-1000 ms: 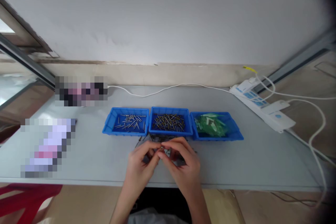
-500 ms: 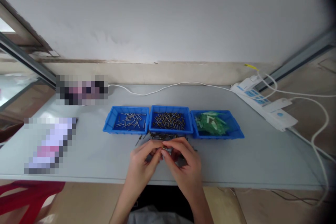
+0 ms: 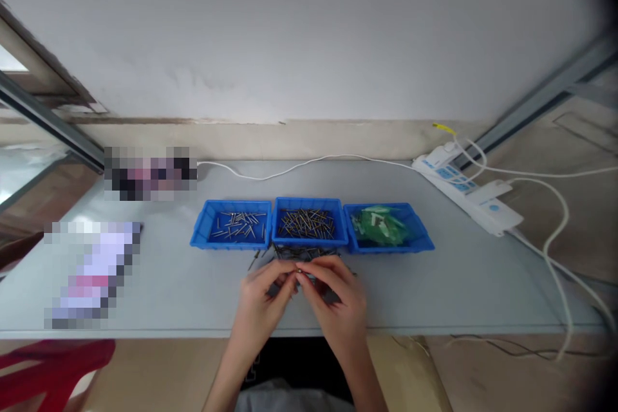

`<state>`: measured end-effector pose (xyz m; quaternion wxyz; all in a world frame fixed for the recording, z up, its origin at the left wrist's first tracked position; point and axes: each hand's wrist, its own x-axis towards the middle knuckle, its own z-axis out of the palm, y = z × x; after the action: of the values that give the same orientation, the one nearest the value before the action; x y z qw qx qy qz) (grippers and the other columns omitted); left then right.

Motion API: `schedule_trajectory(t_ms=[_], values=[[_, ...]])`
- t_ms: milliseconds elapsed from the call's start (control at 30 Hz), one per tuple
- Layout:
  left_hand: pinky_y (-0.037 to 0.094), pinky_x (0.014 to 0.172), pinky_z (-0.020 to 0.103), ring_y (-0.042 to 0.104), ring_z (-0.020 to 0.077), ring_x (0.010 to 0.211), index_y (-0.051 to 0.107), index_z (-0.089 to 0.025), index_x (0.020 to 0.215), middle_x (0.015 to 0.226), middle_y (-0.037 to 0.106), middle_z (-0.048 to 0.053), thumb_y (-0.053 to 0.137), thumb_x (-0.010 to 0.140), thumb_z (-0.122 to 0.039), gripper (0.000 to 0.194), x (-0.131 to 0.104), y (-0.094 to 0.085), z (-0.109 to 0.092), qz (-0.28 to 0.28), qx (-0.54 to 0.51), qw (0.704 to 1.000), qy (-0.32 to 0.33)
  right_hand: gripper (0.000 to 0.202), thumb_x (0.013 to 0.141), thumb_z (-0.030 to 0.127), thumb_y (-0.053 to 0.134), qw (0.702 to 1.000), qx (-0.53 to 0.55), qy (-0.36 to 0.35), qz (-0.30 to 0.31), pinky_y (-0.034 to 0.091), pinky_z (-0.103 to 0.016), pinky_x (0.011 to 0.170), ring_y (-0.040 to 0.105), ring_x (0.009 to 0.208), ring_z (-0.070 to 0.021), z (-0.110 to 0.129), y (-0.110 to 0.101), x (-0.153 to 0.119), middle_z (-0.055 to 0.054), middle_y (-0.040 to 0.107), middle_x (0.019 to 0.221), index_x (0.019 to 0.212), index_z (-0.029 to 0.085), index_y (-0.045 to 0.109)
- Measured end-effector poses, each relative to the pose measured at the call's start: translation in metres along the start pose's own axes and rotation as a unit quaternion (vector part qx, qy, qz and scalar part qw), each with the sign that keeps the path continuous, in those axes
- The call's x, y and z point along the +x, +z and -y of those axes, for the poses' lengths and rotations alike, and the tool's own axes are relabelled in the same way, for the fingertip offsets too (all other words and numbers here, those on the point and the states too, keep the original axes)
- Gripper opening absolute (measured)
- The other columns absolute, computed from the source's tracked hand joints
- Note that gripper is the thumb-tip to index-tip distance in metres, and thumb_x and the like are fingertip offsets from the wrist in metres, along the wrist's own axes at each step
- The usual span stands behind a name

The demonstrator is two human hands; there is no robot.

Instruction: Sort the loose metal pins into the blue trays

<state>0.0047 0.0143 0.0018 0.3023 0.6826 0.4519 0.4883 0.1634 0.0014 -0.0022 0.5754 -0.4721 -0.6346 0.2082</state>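
Note:
My left hand and my right hand meet over the front of the table, fingertips pinched together. Between them is a tiny metallic piece, mostly covered by the fingers, so its kind does not show. Just beyond the hands lies a loose pile of dark, thin metal pins, partly hidden by them. Behind the pile stand three blue bins: the left bin has silvery pins, the middle bin has many darker pins, and the right bin contains a green plastic bag.
A white power strip with cables lies at the right. A white cable runs along the back of the grey table. Two blurred-out items, one a flat pale object, are at the left. A red stool stands below.
Both hands stay pinched together in nearly the same place, with the fingertips slightly closer. The camera view has shifted a little, moving the bins and power strip in the picture.

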Motion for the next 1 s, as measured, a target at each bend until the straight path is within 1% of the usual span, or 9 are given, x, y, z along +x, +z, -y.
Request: schedule_trajectory(t_ms=[233,400,500,567,633,733,833,900,1000], values=[[0.052,0.056,0.021,0.064,0.0121,0.055,0.078,-0.021,0.111,0.077,0.078,0.000,0.067,0.100,-0.025,0.016,-0.001,-0.001,-0.001,0.010,-0.004,0.999,-0.044,0.015,0.097,0.014,0.073,0.999,-0.009,0.009,-0.030,0.055,-0.022,0.054,0.065,0.062,-0.0109,0.009,-0.001,0.004,-0.001,0.074,0.090,0.102,0.025,0.081],[0.049,0.058,0.023,0.065,0.0146,0.056,0.077,-0.018,0.096,0.065,0.074,0.001,0.061,0.106,-0.040,0.029,-0.001,-0.005,-0.007,-0.030,-0.011,0.994,-0.104,0.011,0.101,0.019,0.069,0.997,-0.046,-0.002,-0.069,0.054,-0.025,0.057,0.060,0.059,-0.0107,0.023,-0.005,0.038,-0.002,0.074,0.090,0.104,0.023,0.079],[0.048,0.058,0.025,0.064,0.0158,0.056,0.077,-0.018,0.091,0.061,0.071,0.001,0.060,0.106,-0.049,0.039,-0.002,-0.007,-0.010,-0.056,-0.004,0.989,-0.137,0.016,0.105,0.026,0.064,0.989,-0.135,-0.005,-0.060,0.053,-0.027,0.059,0.054,0.056,-0.0109,0.024,-0.011,0.063,-0.003,0.074,0.090,0.109,0.022,0.079],[0.046,0.058,0.025,0.063,0.0158,0.056,0.077,-0.017,0.091,0.060,0.070,0.001,0.059,0.105,-0.053,0.043,-0.004,-0.009,-0.010,-0.074,-0.006,0.985,-0.154,0.022,0.105,0.029,0.063,0.986,-0.165,0.010,-0.005,0.053,-0.028,0.062,0.054,0.057,-0.0114,0.021,-0.020,0.067,-0.002,0.073,0.090,0.122,0.022,0.077],[0.046,0.059,0.025,0.063,0.0157,0.057,0.077,-0.017,0.093,0.062,0.069,0.001,0.058,0.106,-0.055,0.044,-0.008,-0.012,-0.009,-0.084,-0.006,0.982,-0.169,0.023,0.106,0.029,0.063,0.987,-0.162,0.014,0.018,0.051,-0.027,0.061,0.053,0.057,-0.0112,0.016,-0.032,0.057,-0.001,0.072,0.090,0.124,0.023,0.076],[0.045,0.058,0.024,0.061,0.0151,0.056,0.076,-0.016,0.094,0.061,0.067,0.000,0.056,0.106,-0.056,0.046,-0.014,-0.015,-0.006,-0.068,0.004,0.981,-0.183,0.016,0.106,0.028,0.064,0.982,-0.188,0.018,0.032,0.050,-0.027,0.060,0.053,0.055,-0.0115,0.006,-0.054,0.024,0.001,0.068,0.081,0.114,0.024,0.077],[0.042,0.055,0.024,0.055,0.0140,0.052,0.076,-0.016,0.091,0.058,0.064,-0.001,0.059,0.105,-0.054,0.044,-0.018,-0.015,-0.005,-0.043,0.014,0.983,-0.177,0.015,0.105,0.031,0.066,0.975,-0.210,0.016,0.074,0.053,-0.028,0.065,0.062,0.062,-0.0140,-0.006,-0.070,-0.007,0.001,0.069,0.082,0.111,0.024,0.078],[0.041,0.056,0.024,0.054,0.0138,0.052,0.077,-0.016,0.090,0.058,0.063,-0.001,0.061,0.104,-0.051,0.040,-0.018,-0.013,-0.006,-0.027,0.021,0.985,-0.170,0.016,0.106,0.033,0.064,0.971,-0.222,0.018,0.088,0.056,-0.028,0.069,0.069,0.070,-0.0160,-0.011,-0.072,-0.016,-0.001,0.071,0.087,0.110,0.024,0.078],[0.041,0.057,0.024,0.053,0.0143,0.052,0.078,-0.017,0.090,0.059,0.062,-0.001,0.061,0.104,-0.047,0.037,-0.017,-0.010,-0.007,-0.005,0.030,0.986,-0.163,0.021,0.108,0.035,0.061,0.963,-0.248,0.025,0.097,0.056,-0.028,0.070,0.071,0.072,-0.0168,-0.014,-0.066,-0.013,-0.003,0.071,0.088,0.110,0.024,0.078]])
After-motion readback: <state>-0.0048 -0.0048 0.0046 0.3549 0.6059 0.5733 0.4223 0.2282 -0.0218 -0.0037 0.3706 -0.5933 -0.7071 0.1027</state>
